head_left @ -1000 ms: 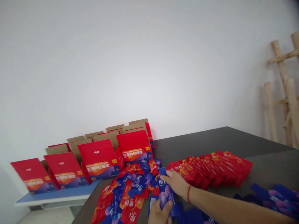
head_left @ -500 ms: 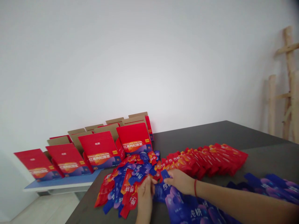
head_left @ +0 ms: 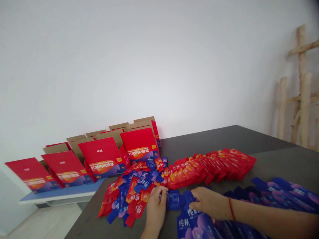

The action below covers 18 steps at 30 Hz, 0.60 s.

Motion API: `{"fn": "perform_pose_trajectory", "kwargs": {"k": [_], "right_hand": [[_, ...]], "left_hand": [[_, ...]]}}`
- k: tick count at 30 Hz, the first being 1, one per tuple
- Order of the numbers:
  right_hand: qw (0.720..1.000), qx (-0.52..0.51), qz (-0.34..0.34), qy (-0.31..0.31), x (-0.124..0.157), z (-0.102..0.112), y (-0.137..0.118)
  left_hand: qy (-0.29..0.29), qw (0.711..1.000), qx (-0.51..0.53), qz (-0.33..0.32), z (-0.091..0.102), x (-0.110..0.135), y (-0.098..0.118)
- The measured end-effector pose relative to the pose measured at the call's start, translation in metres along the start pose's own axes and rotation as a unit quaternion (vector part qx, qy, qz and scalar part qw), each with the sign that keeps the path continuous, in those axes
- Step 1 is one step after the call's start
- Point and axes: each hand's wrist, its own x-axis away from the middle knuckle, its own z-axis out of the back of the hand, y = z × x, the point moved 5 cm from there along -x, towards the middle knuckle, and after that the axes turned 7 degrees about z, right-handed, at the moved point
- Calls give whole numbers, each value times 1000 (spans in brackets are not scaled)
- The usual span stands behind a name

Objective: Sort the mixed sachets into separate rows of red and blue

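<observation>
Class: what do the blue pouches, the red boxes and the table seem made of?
Blue pouches: probably glossy plastic film; thin, flat and printed.
Red boxes: cardboard with a printed red face; the raised flaps show plain brown.
Table: dark, matt top; the material is unclear.
</observation>
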Motion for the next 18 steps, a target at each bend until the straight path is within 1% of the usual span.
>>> {"fn": "perform_pose_trajectory", "kwargs": {"k": [2, 4, 6, 7, 9, 10, 12, 14, 15, 16, 18], "right_hand": [[1000, 2, -29, -4, 5, 8, 8], [998, 38, -42, 14, 8, 15, 14], [990, 121, -41, 59, 11, 21, 16], [979, 181, -34, 86, 13, 23, 14], [945, 300, 9, 128, 17, 22, 3], [932, 335, 50, 131, 20, 17, -4], [922, 339, 158, 99, 28, 3, -18], [915, 303, 262, 45, 41, -11, -29], [912, 290, 289, 28, 48, -14, -32], [911, 285, 298, 18, 55, -15, -33], [917, 284, 279, 13, 67, -11, -30]], "left_hand": [[6, 999, -30, -21, 2, 1, 4], [5, 998, -55, -43, 2, 2, 6], [0, 996, -68, -55, 0, 2, 5], [-4, 996, -75, -56, -1, 2, 4], [-11, 994, -96, -52, -4, 1, 1], [-16, 992, -110, -50, -5, 1, -1], [-26, 989, -139, -49, -8, 0, -2], [-33, 985, -162, -50, -8, 1, -2], [-36, 983, -172, -49, -8, 1, -2], [-39, 982, -180, -49, -8, 2, -2], [-47, 978, -196, -48, -9, 4, -3]]}}
